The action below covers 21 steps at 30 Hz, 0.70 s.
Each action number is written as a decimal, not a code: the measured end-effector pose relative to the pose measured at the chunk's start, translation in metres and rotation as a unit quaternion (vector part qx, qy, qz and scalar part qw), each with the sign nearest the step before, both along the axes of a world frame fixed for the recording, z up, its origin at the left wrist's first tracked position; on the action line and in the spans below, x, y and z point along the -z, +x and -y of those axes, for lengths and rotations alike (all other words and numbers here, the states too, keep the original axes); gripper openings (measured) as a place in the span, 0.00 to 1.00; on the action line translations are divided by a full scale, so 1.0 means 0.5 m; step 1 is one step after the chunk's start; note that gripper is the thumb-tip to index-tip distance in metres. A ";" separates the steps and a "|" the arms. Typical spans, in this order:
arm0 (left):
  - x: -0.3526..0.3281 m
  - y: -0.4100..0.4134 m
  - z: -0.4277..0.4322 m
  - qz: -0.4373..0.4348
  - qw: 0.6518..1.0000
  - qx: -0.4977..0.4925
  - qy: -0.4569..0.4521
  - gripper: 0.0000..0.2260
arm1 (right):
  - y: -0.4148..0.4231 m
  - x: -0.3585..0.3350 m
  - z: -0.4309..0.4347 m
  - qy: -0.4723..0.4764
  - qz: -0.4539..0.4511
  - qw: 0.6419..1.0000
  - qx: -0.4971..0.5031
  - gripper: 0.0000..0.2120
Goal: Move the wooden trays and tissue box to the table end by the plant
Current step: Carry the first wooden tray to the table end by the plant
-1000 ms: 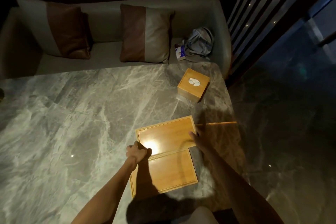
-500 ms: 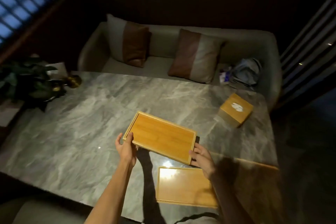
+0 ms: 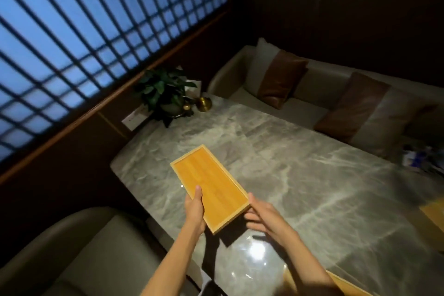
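A shallow rectangular wooden tray [image 3: 209, 183] hangs above the grey marble table [image 3: 312, 175], its long side pointing toward the potted plant [image 3: 165, 94] at the table's far left end. My left hand [image 3: 195, 209] grips the tray's near left edge, thumb on top. Beside the tray's near right corner, my right hand [image 3: 265, 217] has its fingers spread; whether it touches the tray is unclear. A second wooden tray [image 3: 434, 214] peeks in at the right edge. Another wooden edge [image 3: 346, 282] shows at the bottom right. The tissue box is out of view.
A small brass ornament [image 3: 204, 104] and a white card [image 3: 134, 116] stand by the plant. A beige sofa [image 3: 319, 98] with two brown-and-grey cushions runs along the table's far side. An armchair [image 3: 79, 255] sits at the near left. A lattice window [image 3: 96, 31] fills the upper left.
The view has swung left toward the plant end. The tray has travelled left with my hands and turned lengthwise; the tissue box has left the view. My right hand's fingers have loosened.
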<state>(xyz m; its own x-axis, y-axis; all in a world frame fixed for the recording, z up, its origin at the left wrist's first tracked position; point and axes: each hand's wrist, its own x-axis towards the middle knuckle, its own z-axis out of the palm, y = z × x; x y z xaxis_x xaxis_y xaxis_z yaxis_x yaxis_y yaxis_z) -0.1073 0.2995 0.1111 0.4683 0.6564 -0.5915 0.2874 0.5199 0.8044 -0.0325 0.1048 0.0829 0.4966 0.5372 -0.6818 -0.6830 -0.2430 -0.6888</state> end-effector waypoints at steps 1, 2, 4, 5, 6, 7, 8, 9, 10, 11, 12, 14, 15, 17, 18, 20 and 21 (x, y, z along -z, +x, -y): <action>0.001 -0.012 -0.042 -0.004 1.000 0.025 0.005 0.20 | 0.021 -0.007 -0.027 -0.012 0.020 1.000 -0.001 0.25; 0.005 -0.020 -0.084 0.000 0.999 0.050 0.007 0.20 | 0.045 -0.016 -0.063 -0.023 0.038 0.999 -0.002 0.25; 0.006 -0.023 -0.168 0.016 0.996 0.087 0.009 0.19 | 0.089 -0.032 -0.153 -0.042 0.092 0.995 -0.001 0.27; 0.005 -0.019 -0.209 0.021 0.994 0.103 0.011 0.18 | 0.107 -0.043 -0.205 -0.052 0.118 0.992 -0.005 0.29; 0.008 -0.015 -0.250 0.026 0.993 0.117 0.013 0.18 | 0.121 -0.057 -0.260 -0.061 0.142 0.988 -0.017 0.33; 0.014 -0.010 -0.300 0.033 0.991 0.128 0.011 0.18 | 0.131 -0.074 -0.328 -0.072 0.160 0.984 -0.030 0.37; 0.014 -0.004 -0.333 0.043 0.990 0.137 0.002 0.18 | 0.137 -0.087 -0.383 -0.080 0.168 0.982 -0.043 0.40; 0.012 0.001 -0.361 0.053 0.987 0.149 -0.006 0.18 | 0.141 -0.092 -0.431 -0.085 0.174 0.979 -0.056 0.41; 0.014 0.005 -0.408 0.063 0.985 0.162 -0.009 0.18 | 0.144 -0.090 -0.498 -0.097 0.183 0.976 -0.074 0.40; 0.015 0.007 -0.452 0.067 0.982 0.176 -0.012 0.17 | 0.146 -0.085 -0.558 -0.108 0.189 0.971 -0.098 0.36; 0.018 0.008 -0.497 0.063 0.981 0.185 -0.013 0.17 | 0.148 -0.082 -0.612 -0.111 0.188 0.968 -0.123 0.29; 0.017 -0.001 -0.593 0.031 0.981 0.194 -0.008 0.17 | 0.153 -0.072 -0.705 -0.132 0.155 0.965 -0.165 0.15; 0.019 -0.010 -0.643 0.017 0.980 0.198 -0.008 0.18 | 0.153 -0.067 -0.742 -0.142 0.123 0.966 -0.178 0.10; 0.028 -0.017 -0.744 0.000 0.973 0.233 0.000 0.17 | 0.157 -0.056 -0.809 -0.145 0.053 0.970 -0.188 0.07; 0.027 -0.014 -0.790 -0.008 0.965 0.264 0.008 0.18 | 0.159 -0.047 -0.841 -0.150 0.036 0.970 -0.187 0.06; 0.026 0.009 -0.868 -0.039 0.949 0.310 0.047 0.17 | 0.160 -0.020 -0.901 -0.175 0.043 0.970 -0.163 0.06; 0.025 0.025 -0.903 -0.060 0.940 0.326 0.080 0.16 | 0.160 -0.006 -0.932 -0.191 0.061 0.969 -0.147 0.06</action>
<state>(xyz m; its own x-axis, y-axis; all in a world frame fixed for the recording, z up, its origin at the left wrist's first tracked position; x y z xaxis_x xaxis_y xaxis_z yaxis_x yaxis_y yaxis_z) -0.0950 0.7509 0.0988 0.7376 0.3390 -0.5839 0.5968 0.0771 0.7987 0.0477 0.5706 0.0860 0.4501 0.3872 -0.8047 -0.4655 -0.6673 -0.5814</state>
